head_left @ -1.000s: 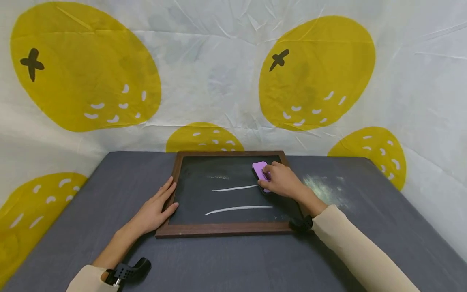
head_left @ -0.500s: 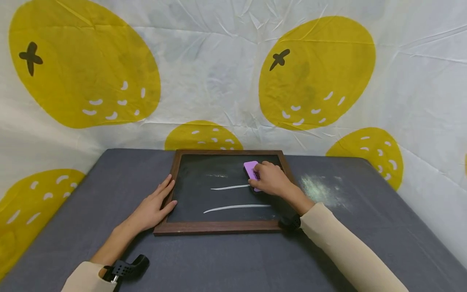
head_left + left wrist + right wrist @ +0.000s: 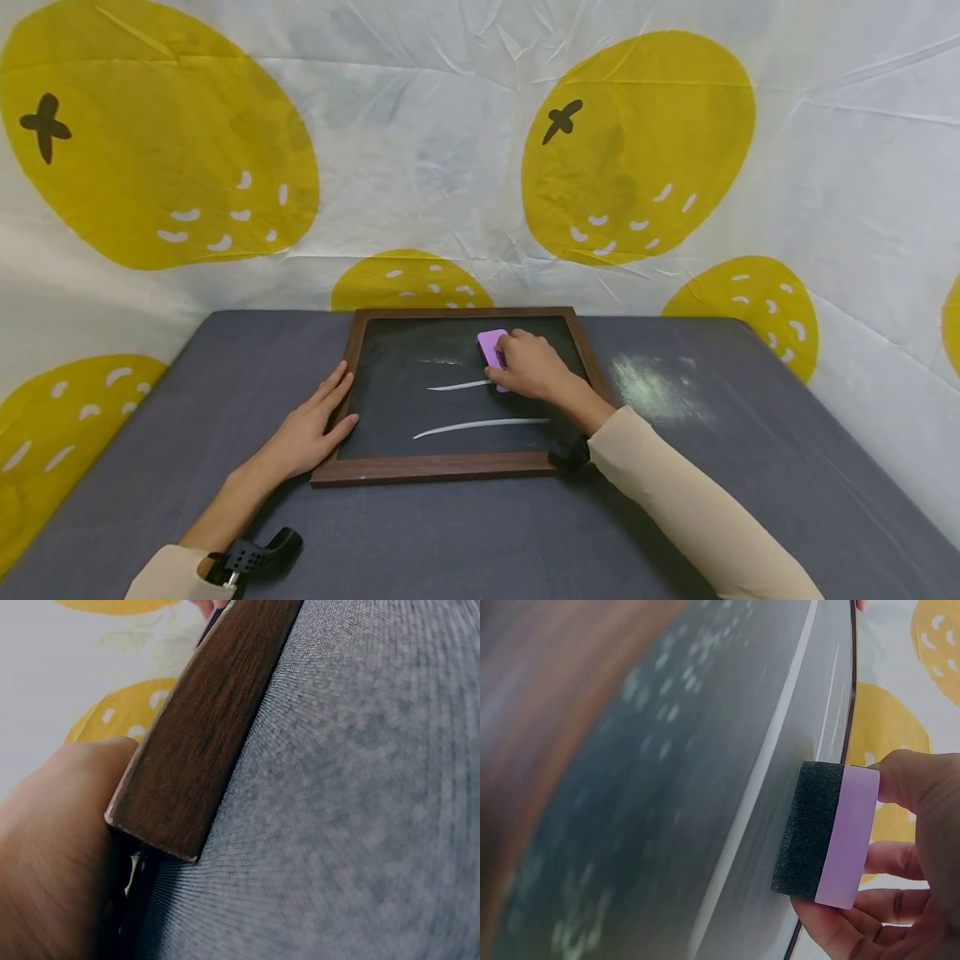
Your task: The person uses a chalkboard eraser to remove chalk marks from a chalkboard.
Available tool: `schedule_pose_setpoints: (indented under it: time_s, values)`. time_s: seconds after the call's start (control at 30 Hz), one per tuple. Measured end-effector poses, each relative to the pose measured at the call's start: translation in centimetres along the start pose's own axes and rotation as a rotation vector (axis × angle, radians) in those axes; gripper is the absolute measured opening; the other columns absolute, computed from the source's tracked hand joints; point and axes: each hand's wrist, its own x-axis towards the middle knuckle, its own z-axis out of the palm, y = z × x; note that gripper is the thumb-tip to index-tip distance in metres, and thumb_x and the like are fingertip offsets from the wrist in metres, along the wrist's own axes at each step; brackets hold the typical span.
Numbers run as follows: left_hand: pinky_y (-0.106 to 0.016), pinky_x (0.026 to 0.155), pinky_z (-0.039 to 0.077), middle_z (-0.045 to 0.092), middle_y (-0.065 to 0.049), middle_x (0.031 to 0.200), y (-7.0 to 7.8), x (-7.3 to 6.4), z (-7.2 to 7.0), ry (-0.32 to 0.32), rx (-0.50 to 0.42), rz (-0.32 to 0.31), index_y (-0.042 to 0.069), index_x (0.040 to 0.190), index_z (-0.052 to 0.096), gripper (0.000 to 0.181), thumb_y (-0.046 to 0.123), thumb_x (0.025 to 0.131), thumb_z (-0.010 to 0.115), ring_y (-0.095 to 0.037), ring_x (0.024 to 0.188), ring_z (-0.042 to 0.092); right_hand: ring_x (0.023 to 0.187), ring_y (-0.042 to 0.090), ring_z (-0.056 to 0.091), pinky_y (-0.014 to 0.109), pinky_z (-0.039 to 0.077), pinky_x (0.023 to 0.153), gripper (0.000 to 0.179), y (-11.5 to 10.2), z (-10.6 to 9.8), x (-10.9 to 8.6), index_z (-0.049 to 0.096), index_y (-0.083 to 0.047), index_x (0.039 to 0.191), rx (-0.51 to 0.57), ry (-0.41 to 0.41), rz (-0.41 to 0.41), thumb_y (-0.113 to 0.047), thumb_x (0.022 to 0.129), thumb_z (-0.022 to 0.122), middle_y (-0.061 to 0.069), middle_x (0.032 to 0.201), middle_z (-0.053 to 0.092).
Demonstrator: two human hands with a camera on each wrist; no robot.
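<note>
A dark chalkboard (image 3: 397,342) in a brown wooden frame (image 3: 450,468) lies on the table. Two white chalk lines cross it; the far one (image 3: 453,387) runs up to the eraser, the near one (image 3: 480,424) is longer. My right hand (image 3: 531,367) grips a purple eraser (image 3: 491,340) between thumb and fingers. In the right wrist view the black felt pad (image 3: 808,832) under the eraser faces the board. At the board's left edge my left hand (image 3: 303,437) rests on the frame, fingers extended and thumb apart. Its fingertips are out of sight in the left wrist view.
The table (image 3: 465,533) wears a dark grey cover, with a pale chalky smudge (image 3: 651,387) right of the board. Behind it hangs a white cloth (image 3: 420,167) printed with yellow fruit. Faint chalk traces (image 3: 440,361) show near the board's far side.
My right hand has moved the eraser leftward along the far chalk line, which now shows shorter at its right end. The left hand keeps its place on the frame; the view shifts slightly.
</note>
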Motion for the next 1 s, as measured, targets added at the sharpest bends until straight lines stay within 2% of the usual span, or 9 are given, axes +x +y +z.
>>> schedule_pose_setpoints:
  time_s: [0.23,0.6,1.0]
  values:
    - [-0.061,0.098,0.035,0.016,-0.021,0.156,0.0,0.0,0.0,0.004,0.001,-0.004,-0.006,0.148,0.027,0.064,0.028,0.100,0.053,-0.046,0.134,0.029,0.066,0.018,0.049,0.033,0.042,0.055,0.025,-1.2,0.4,1.0,0.066,-0.007,0.088,0.001,-0.014,0.014,-0.032,0.084,0.067,0.003,0.074,0.052]
    - [-0.059,0.098,0.035,0.017,-0.021,0.156,0.2,0.2,-0.2,0.001,-0.005,-0.002,-0.007,0.148,0.027,0.065,0.026,0.099,0.055,-0.044,0.135,0.028,0.065,0.016,0.048,0.031,0.041,0.054,0.024,-3.2,0.8,2.3,0.064,-0.010,0.083,0.013,-0.025,-0.011,-0.034,0.083,0.067,0.002,0.072,0.050]
    - [-0.059,0.097,0.037,0.017,-0.022,0.155,0.2,0.3,-0.4,-0.002,0.000,0.009,-0.007,0.147,0.027,0.065,0.025,0.099,0.055,-0.044,0.134,0.030,0.067,0.016,0.050,0.033,0.044,0.059,0.026,-5.9,1.2,3.9,0.066,-0.010,0.088,0.013,-0.057,-0.038,-0.036,0.084,0.067,0.002,0.075,0.052]
